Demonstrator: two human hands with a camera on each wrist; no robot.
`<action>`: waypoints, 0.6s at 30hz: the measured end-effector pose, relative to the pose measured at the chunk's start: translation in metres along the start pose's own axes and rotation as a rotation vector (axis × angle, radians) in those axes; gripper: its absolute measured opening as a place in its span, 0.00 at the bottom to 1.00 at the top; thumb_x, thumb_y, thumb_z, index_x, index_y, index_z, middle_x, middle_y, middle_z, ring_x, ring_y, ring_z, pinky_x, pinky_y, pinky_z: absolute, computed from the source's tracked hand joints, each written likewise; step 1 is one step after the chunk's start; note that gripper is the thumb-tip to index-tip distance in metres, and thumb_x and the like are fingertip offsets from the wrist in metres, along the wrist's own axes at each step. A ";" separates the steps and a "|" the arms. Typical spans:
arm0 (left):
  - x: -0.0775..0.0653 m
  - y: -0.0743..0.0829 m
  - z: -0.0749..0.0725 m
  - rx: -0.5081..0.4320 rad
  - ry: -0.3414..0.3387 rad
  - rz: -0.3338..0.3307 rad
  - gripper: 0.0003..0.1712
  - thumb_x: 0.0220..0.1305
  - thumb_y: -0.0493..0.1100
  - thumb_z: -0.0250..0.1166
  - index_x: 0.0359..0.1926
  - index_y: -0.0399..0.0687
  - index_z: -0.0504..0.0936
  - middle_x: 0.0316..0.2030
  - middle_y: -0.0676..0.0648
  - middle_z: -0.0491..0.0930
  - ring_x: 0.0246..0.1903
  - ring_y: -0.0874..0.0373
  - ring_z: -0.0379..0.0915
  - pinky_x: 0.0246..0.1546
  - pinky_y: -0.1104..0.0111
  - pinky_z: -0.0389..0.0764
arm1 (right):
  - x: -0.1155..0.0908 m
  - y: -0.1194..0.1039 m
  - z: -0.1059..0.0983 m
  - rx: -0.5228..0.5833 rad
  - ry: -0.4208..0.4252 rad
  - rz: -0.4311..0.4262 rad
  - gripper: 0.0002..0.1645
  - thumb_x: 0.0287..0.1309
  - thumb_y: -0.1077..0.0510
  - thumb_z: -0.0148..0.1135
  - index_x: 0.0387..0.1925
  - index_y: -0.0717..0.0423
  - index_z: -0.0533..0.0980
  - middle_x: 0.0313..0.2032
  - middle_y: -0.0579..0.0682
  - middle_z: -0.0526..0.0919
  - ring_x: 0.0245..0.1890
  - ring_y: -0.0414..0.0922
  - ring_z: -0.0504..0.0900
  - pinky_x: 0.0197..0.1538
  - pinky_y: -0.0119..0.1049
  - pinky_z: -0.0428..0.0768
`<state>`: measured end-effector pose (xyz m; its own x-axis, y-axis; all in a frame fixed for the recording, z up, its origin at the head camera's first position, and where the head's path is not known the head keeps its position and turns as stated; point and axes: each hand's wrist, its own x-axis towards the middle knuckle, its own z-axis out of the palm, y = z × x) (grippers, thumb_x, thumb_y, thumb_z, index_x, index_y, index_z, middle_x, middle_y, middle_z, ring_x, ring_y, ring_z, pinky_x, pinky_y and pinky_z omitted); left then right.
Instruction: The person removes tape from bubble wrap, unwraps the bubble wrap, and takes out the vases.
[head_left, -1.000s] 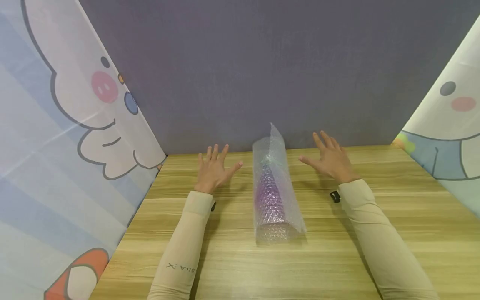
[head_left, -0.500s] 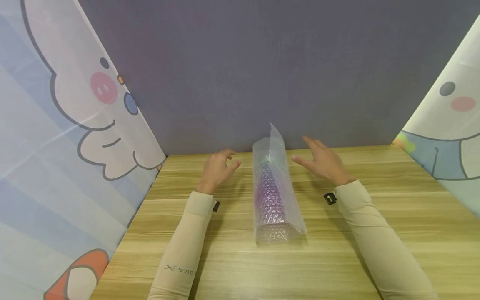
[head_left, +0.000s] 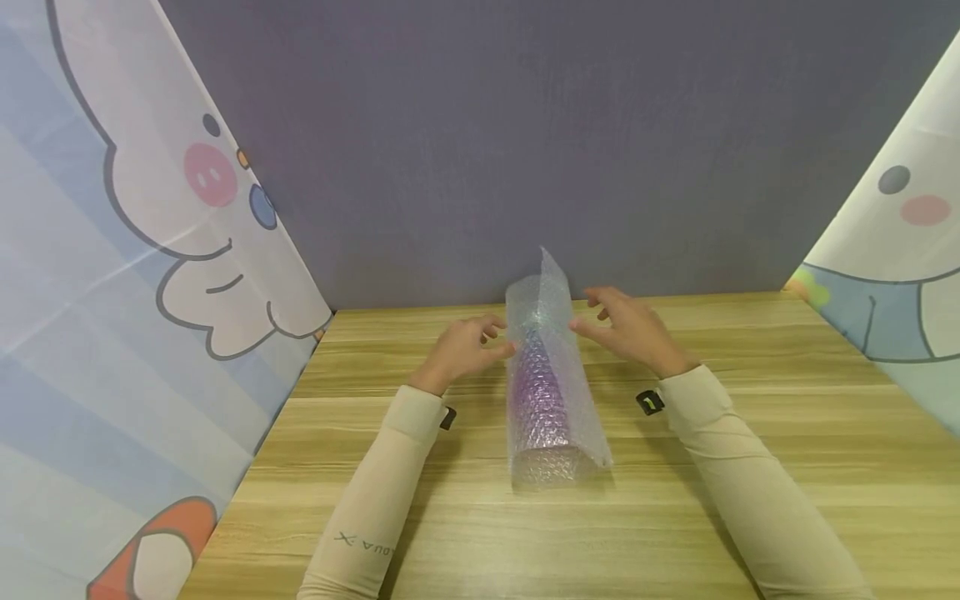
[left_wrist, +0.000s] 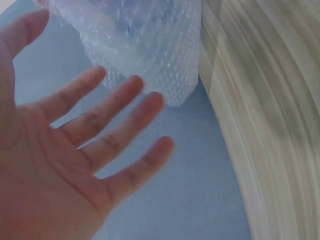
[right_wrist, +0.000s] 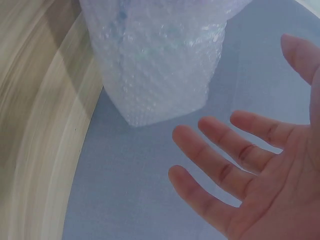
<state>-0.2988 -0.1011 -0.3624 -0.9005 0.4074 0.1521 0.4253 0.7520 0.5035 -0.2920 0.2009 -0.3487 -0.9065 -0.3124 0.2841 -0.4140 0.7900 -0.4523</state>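
Note:
A purple, tapering object [head_left: 538,400] lies on the wooden table, rolled in clear bubble wrap [head_left: 558,467]. One loose corner of the wrap sticks up at the far end. My left hand [head_left: 463,350] is at the roll's left side, fingertips right by its far half. On the other side, my right hand [head_left: 633,329] has its thumb tip close to the wrap's right edge. Both wrist views show spread, gently bent fingers near the far end of the bubble wrap [left_wrist: 145,50], with nothing in either palm. The wrapped object's exact kind is blurred by the bubbles.
A grey panel [head_left: 555,150] rises right behind the table's [head_left: 450,517] far edge, close to the roll's far end. Cartoon-printed cloths [head_left: 150,275] hang at left and right. A small black device [head_left: 649,402] sits at the right wrist.
Both hands have moved inward toward the wrapped roll from either side, and their spread fingers have bent somewhat. The roll itself has stayed in place.

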 end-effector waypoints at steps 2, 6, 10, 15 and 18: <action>-0.001 0.001 0.003 -0.002 -0.036 -0.020 0.42 0.63 0.71 0.63 0.69 0.51 0.75 0.58 0.41 0.83 0.55 0.44 0.82 0.55 0.49 0.83 | 0.000 -0.002 0.002 -0.004 -0.007 -0.007 0.42 0.67 0.33 0.60 0.70 0.57 0.68 0.60 0.62 0.81 0.54 0.57 0.84 0.51 0.58 0.82; -0.002 0.002 0.009 0.019 -0.078 -0.066 0.50 0.61 0.80 0.56 0.72 0.54 0.71 0.60 0.42 0.83 0.57 0.44 0.81 0.57 0.46 0.81 | 0.001 -0.004 0.004 -0.011 -0.016 -0.008 0.41 0.67 0.33 0.59 0.69 0.56 0.69 0.58 0.62 0.82 0.52 0.57 0.84 0.49 0.58 0.83; -0.001 0.004 0.014 0.015 -0.091 -0.086 0.54 0.59 0.84 0.52 0.73 0.53 0.69 0.59 0.42 0.83 0.57 0.43 0.81 0.57 0.46 0.81 | 0.001 -0.005 0.006 -0.006 -0.021 -0.004 0.40 0.68 0.33 0.59 0.69 0.56 0.70 0.58 0.61 0.82 0.53 0.58 0.84 0.49 0.58 0.83; 0.001 0.007 0.022 -0.029 -0.116 -0.123 0.65 0.55 0.88 0.50 0.79 0.48 0.58 0.60 0.41 0.82 0.56 0.43 0.81 0.55 0.48 0.83 | 0.001 -0.008 0.008 0.018 -0.044 -0.001 0.41 0.68 0.33 0.59 0.69 0.57 0.70 0.56 0.60 0.83 0.54 0.59 0.84 0.50 0.57 0.83; 0.000 0.009 0.026 -0.054 -0.127 -0.146 0.67 0.55 0.88 0.49 0.80 0.46 0.52 0.60 0.40 0.82 0.56 0.42 0.81 0.55 0.48 0.83 | 0.001 -0.010 0.010 0.025 -0.054 -0.004 0.41 0.69 0.34 0.58 0.69 0.59 0.70 0.57 0.61 0.83 0.54 0.59 0.84 0.50 0.57 0.83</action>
<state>-0.2928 -0.0814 -0.3798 -0.9320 0.3610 -0.0324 0.2829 0.7803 0.5578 -0.2895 0.1873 -0.3520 -0.9075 -0.3443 0.2406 -0.4194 0.7752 -0.4724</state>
